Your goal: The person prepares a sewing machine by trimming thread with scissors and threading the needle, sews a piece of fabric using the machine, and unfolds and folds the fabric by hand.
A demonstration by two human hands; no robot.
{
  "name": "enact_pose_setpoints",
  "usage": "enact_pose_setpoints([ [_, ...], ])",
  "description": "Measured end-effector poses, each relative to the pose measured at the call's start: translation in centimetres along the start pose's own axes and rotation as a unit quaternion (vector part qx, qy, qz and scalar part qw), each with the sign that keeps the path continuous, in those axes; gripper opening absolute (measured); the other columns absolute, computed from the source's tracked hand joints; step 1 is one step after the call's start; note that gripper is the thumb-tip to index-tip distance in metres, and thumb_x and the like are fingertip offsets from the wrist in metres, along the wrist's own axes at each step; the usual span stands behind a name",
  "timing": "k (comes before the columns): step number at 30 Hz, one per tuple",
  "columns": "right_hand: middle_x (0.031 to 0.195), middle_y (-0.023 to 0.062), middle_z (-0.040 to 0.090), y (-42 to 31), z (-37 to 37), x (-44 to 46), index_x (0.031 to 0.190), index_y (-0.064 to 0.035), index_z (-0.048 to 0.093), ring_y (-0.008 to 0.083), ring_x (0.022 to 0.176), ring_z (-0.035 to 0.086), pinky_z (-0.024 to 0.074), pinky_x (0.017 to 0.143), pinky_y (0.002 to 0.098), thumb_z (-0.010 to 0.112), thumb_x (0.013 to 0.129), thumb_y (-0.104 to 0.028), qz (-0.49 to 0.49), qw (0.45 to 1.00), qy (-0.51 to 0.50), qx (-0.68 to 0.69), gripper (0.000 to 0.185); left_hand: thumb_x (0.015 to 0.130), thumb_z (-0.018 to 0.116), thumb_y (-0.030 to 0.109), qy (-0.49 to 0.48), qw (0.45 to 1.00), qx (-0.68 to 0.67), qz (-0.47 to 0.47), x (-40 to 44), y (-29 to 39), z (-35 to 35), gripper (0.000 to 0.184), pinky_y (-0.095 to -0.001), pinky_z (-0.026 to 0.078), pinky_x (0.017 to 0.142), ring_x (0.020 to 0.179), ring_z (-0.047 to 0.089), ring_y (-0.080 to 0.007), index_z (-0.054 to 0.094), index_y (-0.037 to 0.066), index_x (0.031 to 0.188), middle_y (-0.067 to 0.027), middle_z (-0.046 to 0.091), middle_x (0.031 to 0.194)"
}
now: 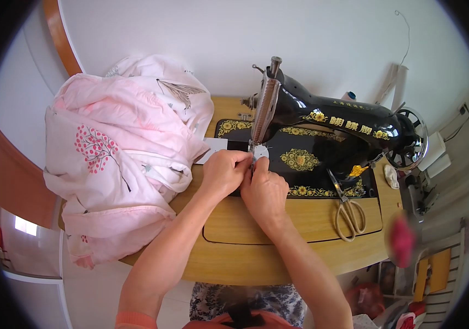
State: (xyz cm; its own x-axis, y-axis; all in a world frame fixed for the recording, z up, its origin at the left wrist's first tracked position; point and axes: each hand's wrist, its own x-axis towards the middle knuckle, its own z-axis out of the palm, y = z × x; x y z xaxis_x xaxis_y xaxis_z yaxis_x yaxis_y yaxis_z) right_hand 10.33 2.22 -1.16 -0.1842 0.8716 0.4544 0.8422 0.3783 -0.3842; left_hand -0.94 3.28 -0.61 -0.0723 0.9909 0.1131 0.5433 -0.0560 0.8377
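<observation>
Wooden sewing table [300,262], pale wall [190,33], pink-white bedding [114,142], black machine [311,112]

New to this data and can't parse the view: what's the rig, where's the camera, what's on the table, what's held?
No robot: these are a person's bare hands, seen by one head-worn camera looking forward and down. On the wooden table sits a black sewing machine. Pink-and-white printed fabric is heaped on the left; scissors lie on the right. The left hand and right hand meet at the needle area; whatever the fingertips pinch is too small to tell.
</observation>
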Motion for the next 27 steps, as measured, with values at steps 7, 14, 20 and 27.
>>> enact_pose_setpoints([
  [7,0.052,0.0142,0.057,0.0,-0.1,0.0,0.083,-0.0025,0.045,0.0328,0.046,0.058,0.0458,0.043,0.0428,0.057,0.081,-0.016,0.022,1.0,-0.012,0.013,0.018,0.083,0.061,0.011,0.01,1.0,0.003,0.012,0.0,-0.1,0.2,0.018,-0.0254,0.047,0.064,0.069,0.063,-0.0128,0.066,0.0,0.096,-0.0133,0.068,0.083],
  [14,0.049,0.0127,0.057,0.0,0.5,-0.3,0.083,-0.0014,0.044,0.0302,0.043,0.058,0.0461,0.039,0.0401,0.055,0.081,-0.016,-0.006,1.0,0.011,-0.02,0.018,0.082,0.058,0.019,0.026,0.999,0.004,0.031,0.1,-0.9,0.5,0.016,-0.0322,0.045,0.061,0.069,0.062,-0.0239,0.068,0.008,0.089,-0.0116,0.066,0.077],
  [20,0.049,0.0123,0.056,0.1,0.3,-0.1,0.082,-0.002,0.043,0.0298,0.042,0.058,0.0456,0.039,0.0401,0.055,0.081,-0.015,-0.01,1.0,0.006,-0.02,0.018,0.082,0.058,0.023,0.029,0.999,0.001,0.021,0.2,-1.1,0.7,0.017,-0.0354,0.045,0.061,0.07,0.062,-0.0286,0.069,0.012,0.087,-0.0111,0.065,0.075],
  [27,0.049,0.0129,0.056,0.1,0.2,-0.2,0.081,-0.0021,0.043,0.0305,0.043,0.058,0.0457,0.039,0.0404,0.055,0.081,-0.014,-0.006,1.0,0.002,-0.01,0.017,0.082,0.059,0.023,0.031,0.999,0.005,0.028,0.2,-1.0,0.8,0.016,-0.0354,0.044,0.06,0.069,0.061,-0.0293,0.069,0.012,0.087,-0.0116,0.064,0.074],
])
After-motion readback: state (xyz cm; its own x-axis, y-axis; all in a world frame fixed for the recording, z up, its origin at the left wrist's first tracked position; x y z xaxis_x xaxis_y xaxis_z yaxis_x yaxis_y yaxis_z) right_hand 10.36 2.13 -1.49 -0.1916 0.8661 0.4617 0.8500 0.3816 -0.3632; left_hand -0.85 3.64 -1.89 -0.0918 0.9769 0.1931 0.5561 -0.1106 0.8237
